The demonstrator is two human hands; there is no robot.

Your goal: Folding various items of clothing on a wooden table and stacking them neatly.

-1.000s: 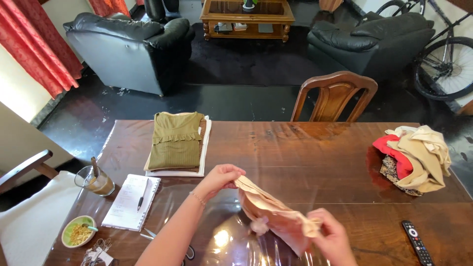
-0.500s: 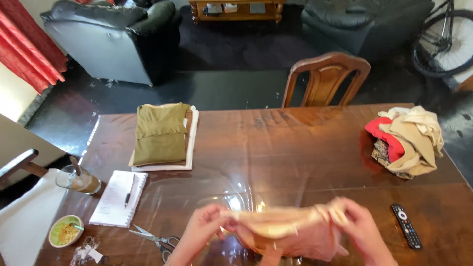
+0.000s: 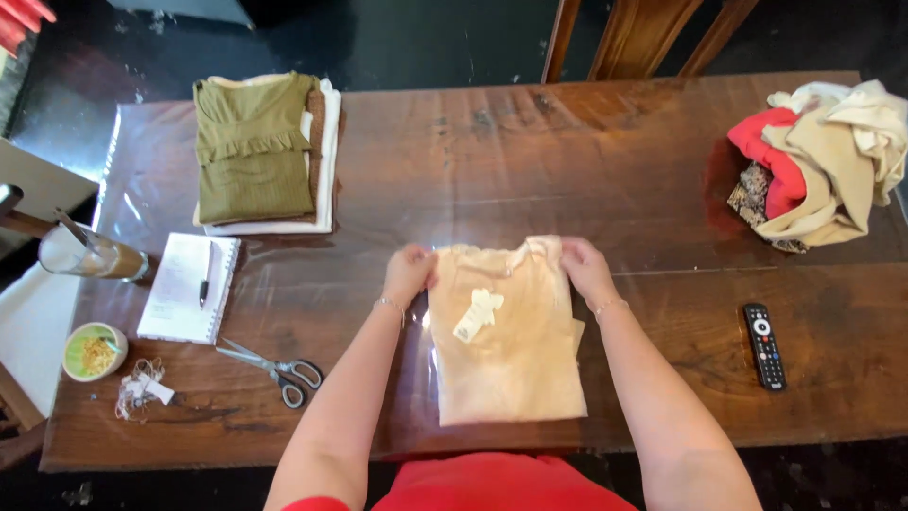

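Two hands pinch the far corners of a folded peach garment (image 3: 511, 350) lying flat on the wooden table (image 3: 567, 161): left hand (image 3: 409, 272), right hand (image 3: 584, 268), fingers closed on fabric.

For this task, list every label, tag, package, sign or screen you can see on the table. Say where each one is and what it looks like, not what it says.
Garment tag: on the peach garment held flat by the left hand and right hand; small, pale cream, with strings.
Loose tags: near left table edge, beside the green bowl; small white cards on tangled string.
Packages, signs, screens: none visible.
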